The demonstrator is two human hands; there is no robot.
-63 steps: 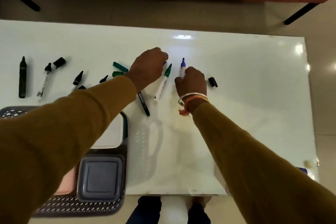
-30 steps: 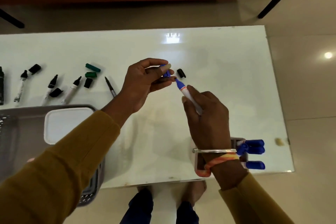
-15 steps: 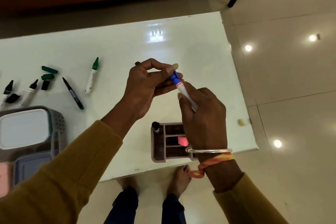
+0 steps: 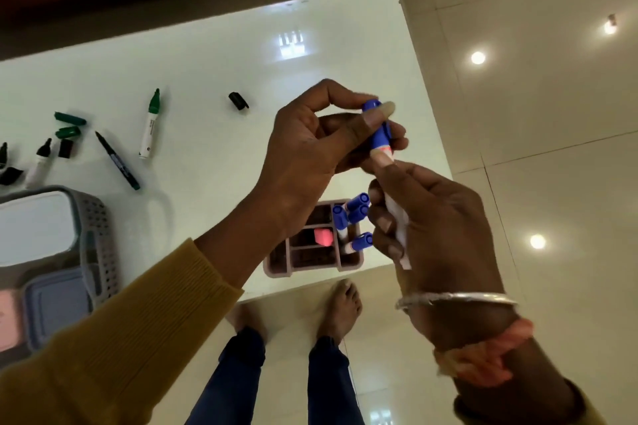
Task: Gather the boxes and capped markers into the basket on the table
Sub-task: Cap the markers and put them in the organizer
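Observation:
My left hand [image 4: 310, 145] pinches the blue cap [image 4: 379, 129] seated on the end of a white marker, whose barrel [image 4: 397, 221] my right hand [image 4: 435, 228] grips; both are held above the table's right front part. The grey perforated basket [image 4: 98, 235] sits at the left edge with a white box [image 4: 31, 228], a blue-grey box [image 4: 57, 300] and a pink box [image 4: 8, 317] in it. On the table lie an uncapped green marker [image 4: 150, 124], a thin black pen [image 4: 117, 160], an uncapped black marker [image 4: 38, 162], green caps [image 4: 69, 124] and a black cap [image 4: 238, 101].
A pinkish compartment organiser [image 4: 310, 259] stands at the table's front edge under my hands, holding several blue-capped markers [image 4: 350, 214] and a pink eraser [image 4: 322, 236]. The table's right edge [image 4: 424, 107] borders the tiled floor. My feet are below the front edge.
The cap has been pushed onto the blue marker's tip, which was bare a second ago. My view has swung right and down, so the basket sits further left.

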